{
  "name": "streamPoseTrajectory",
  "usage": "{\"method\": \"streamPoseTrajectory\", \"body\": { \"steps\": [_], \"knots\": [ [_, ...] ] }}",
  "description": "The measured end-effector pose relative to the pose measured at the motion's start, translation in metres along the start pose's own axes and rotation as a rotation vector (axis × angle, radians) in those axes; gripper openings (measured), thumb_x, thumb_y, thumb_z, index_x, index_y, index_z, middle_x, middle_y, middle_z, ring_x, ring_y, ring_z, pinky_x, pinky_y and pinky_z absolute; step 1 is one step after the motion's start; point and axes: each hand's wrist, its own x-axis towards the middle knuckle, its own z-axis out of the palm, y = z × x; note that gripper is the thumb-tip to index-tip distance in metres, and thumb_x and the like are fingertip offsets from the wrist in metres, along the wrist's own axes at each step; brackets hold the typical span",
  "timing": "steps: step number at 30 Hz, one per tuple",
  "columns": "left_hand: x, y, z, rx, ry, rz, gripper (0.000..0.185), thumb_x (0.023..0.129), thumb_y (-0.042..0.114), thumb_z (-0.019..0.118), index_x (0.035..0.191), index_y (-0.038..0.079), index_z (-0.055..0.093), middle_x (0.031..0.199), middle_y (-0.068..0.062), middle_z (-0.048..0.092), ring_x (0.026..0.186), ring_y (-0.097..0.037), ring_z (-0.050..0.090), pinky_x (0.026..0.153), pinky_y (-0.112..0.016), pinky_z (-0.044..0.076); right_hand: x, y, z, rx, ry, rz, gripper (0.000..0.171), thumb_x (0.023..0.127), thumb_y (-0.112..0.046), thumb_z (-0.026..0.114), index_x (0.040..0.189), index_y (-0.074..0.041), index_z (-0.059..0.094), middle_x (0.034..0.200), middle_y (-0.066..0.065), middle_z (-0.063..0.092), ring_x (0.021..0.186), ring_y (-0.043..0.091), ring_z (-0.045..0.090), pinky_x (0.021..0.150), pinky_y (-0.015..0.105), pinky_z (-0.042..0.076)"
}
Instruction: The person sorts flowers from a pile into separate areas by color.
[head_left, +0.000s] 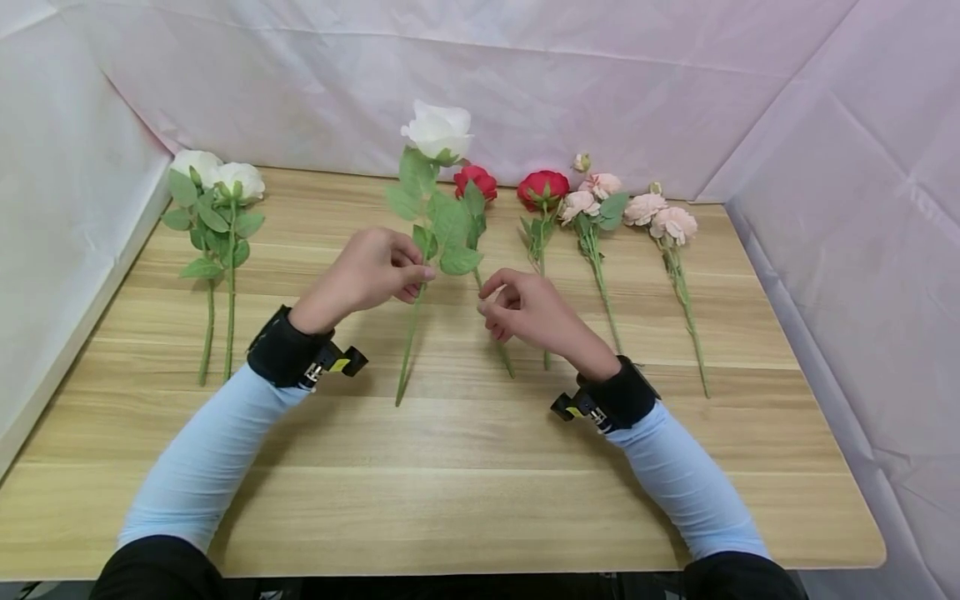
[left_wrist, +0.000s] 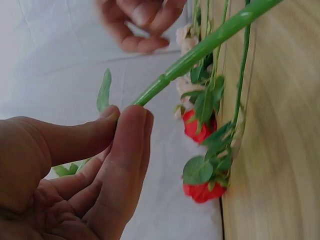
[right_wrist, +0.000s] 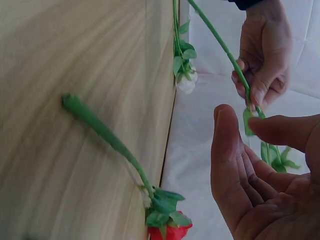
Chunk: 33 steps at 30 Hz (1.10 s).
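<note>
We find the white rose (head_left: 448, 218) raised centrally, stem (head_left: 410, 350) end near, bloom far. We judge the stem light, fairly stiff and smooth; the left hand (head_left: 375, 268) pinches it near the lower leaves (head_left: 459, 260), where we advise grasping. The right hand (head_left: 534, 310), thumb and fingertips apart, holds nothing above a red rose (head_left: 480, 179). We rate the bloom (head_left: 438, 132) soft, easily crushed. Beneath, we note a flat wood-grain table (head_left: 450, 500); beyond, pale cloth (head_left: 450, 75) hangs behind the far edge.

light-blue sleeves (head_left: 213, 454) | black wristbands (head_left: 281, 348) | yellow-marked wrist cameras (head_left: 351, 362) | black upper garment (head_left: 157, 571), apparently
</note>
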Motion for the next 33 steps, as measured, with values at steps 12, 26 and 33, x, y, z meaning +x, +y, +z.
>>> {"method": "streamPoseTrajectory", "body": {
  "steps": [12,26,33],
  "knots": [
    [-0.005,0.013,0.032,-0.157,0.083,0.129,0.012,0.097,0.012,0.073,0.098,0.000,0.072,0.086,-0.017,0.076,0.066,-0.020,0.075,0.062,-0.031,0.063,-0.001,-0.003,0.019,0.076,-0.071,-0.048,0.035,0.103,-0.027,0.064,0.125,0.000,0.064,0.096,0.027,0.074,0.081,0.040,0.076,0.074,0.052,0.063],
    [-0.005,0.014,0.047,-0.264,0.105,0.187,0.011,0.096,0.010,0.073,0.096,-0.001,0.073,0.082,-0.017,0.077,0.064,-0.019,0.074,0.060,-0.031,0.062,-0.007,-0.009,0.027,0.111,-0.037,-0.110,0.017,0.104,-0.015,0.061,0.098,0.001,0.067,0.078,0.015,0.073,0.070,0.030,0.075,0.072,0.054,0.062],
    [-0.004,0.011,0.048,-0.244,0.073,0.204,0.012,0.097,0.011,0.073,0.100,0.000,0.074,0.084,-0.016,0.077,0.065,-0.022,0.075,0.061,-0.034,0.063,-0.007,-0.009,0.027,0.121,-0.056,-0.110,0.019,0.104,-0.014,0.061,0.096,0.003,0.065,0.079,0.025,0.072,0.072,0.046,0.073,0.069,0.057,0.062]
  ]
}}
